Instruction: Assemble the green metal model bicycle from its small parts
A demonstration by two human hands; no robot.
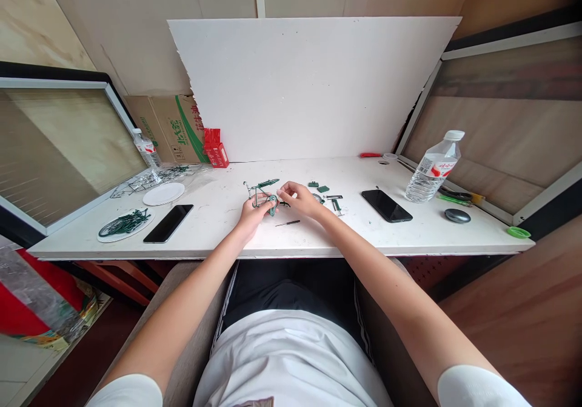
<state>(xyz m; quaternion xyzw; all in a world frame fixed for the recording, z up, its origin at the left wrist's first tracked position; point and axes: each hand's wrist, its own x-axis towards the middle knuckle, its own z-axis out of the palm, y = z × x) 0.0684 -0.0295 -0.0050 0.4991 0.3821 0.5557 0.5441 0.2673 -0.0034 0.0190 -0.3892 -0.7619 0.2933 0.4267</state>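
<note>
A small dark-green model bicycle (264, 184), only partly built, is gripped between the thumb and fingers of my left hand (251, 216) just above the table. Close against its right side, my right hand (296, 197) has thumb and forefinger pinched together; whatever lies between the fingertips is too small to make out. A thin dark screwdriver (291, 222) lies in front of the hands. Right of my right hand rest loose green parts: a small block (313, 184), a flat piece (323, 189) and a T-shaped piece (336, 205). A small wheel (319, 198) is partly hidden by the hand.
On the left are a plate of green parts (125, 224), a white plate (164, 193), a phone (168, 224) and wire-like part frames (145, 179). On the right are another phone (386, 205), a water bottle (434, 167) and a dark oval object (457, 215). A white board (313, 85) stands behind.
</note>
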